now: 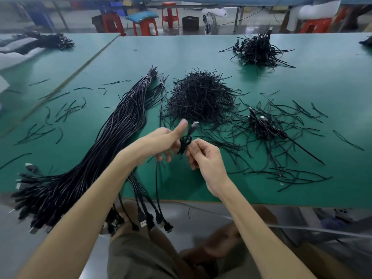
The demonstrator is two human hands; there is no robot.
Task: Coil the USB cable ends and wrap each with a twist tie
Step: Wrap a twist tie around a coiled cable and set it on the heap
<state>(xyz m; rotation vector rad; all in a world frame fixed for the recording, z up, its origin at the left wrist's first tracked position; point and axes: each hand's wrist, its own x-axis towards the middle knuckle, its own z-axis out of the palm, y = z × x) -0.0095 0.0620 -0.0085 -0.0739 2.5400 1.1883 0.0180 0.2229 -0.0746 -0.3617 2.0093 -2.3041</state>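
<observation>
While coil (184, 142) is pinched mid-frame by left hand (165, 141) and, seemingly, right hand (204, 156), loops could be sprung by slackened grip.

cable bundle (112, 137) left, tie pile (201, 97) right

Even, diffuse overhead light; the green table (141, 57) is bright, with soft short shadows beneath the tie pile (201, 97). Left hand (163, 142) and right hand (205, 158) are sharp; far stools (170, 15) are blurred. Wide-angle distortion bows the table edges toward the frame corners.
</observation>
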